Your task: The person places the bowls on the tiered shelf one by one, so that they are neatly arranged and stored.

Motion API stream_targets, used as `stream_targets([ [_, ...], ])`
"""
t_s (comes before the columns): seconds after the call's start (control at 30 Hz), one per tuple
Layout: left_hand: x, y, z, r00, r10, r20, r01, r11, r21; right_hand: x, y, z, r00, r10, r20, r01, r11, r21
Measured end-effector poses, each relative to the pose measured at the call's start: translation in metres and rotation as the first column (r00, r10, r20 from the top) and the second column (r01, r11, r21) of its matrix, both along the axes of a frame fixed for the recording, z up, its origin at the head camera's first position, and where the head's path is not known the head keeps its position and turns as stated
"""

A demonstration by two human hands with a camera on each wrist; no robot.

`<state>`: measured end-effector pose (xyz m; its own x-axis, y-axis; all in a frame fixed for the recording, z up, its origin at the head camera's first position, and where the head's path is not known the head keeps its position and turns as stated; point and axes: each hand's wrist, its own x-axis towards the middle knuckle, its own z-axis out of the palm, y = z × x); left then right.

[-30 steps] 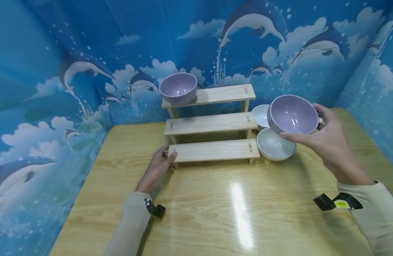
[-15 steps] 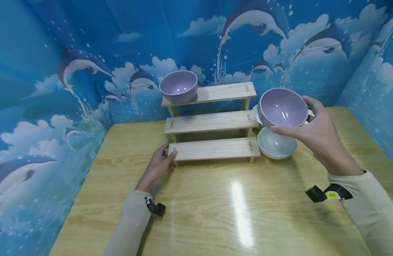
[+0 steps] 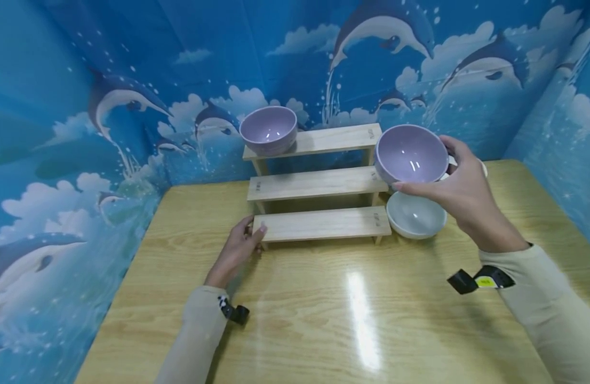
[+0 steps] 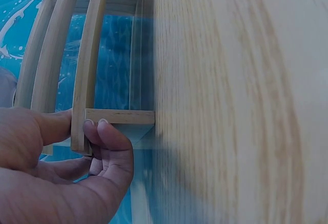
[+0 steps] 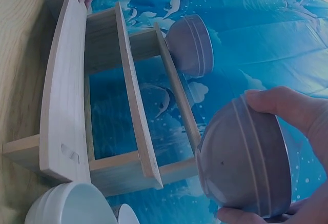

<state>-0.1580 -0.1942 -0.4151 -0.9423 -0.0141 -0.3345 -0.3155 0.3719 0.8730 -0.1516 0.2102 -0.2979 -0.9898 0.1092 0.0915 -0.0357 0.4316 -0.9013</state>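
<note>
My right hand (image 3: 463, 197) grips a purple bowl (image 3: 411, 154) by its right side, thumb at the front and fingers behind. The bowl is held up near the right end of the top and middle steps of a wooden three-step rack (image 3: 319, 183). With thumb and fingertips, my left hand (image 3: 239, 242) pinches the left end of the lowest step; the left wrist view shows the fingers curled under that board (image 4: 84, 85). Another purple bowl (image 3: 268, 130) sits upright on the left end of the top step.
A pale grey-white bowl (image 3: 416, 215) stands on the wooden table (image 3: 295, 309) against the rack's right end. Behind it, a white bowl (image 5: 125, 215) is mostly hidden by the held bowl and hand. A blue dolphin-print curtain (image 3: 295, 53) hangs close behind the rack.
My right hand has carried the purple bowl left and slightly up, closer to the rack's top step. The left hand keeps its hold on the lowest step.
</note>
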Motion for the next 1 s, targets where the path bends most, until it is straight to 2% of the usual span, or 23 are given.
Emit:
stream_targets([
  [0.47, 0.0, 0.0, 0.0, 1.0, 0.007, -0.006, -0.007, 1.0, 0.002, -0.017, -0.028, 0.008, 0.998, 0.055, -0.02, -0.055, 0.998, 0.022],
  [0.67, 0.001, 0.001, 0.0, 1.0, 0.009, -0.004, -0.009, 1.0, 0.016, -0.027, -0.038, 0.01, 0.995, 0.084, -0.048, -0.084, 0.996, 0.004],
  [1.0, 0.0, 0.0, -0.001, 1.0, 0.004, 0.004, -0.005, 1.0, 0.024, -0.035, -0.054, 0.014, 0.995, 0.083, -0.049, -0.083, 0.997, 0.011],
])
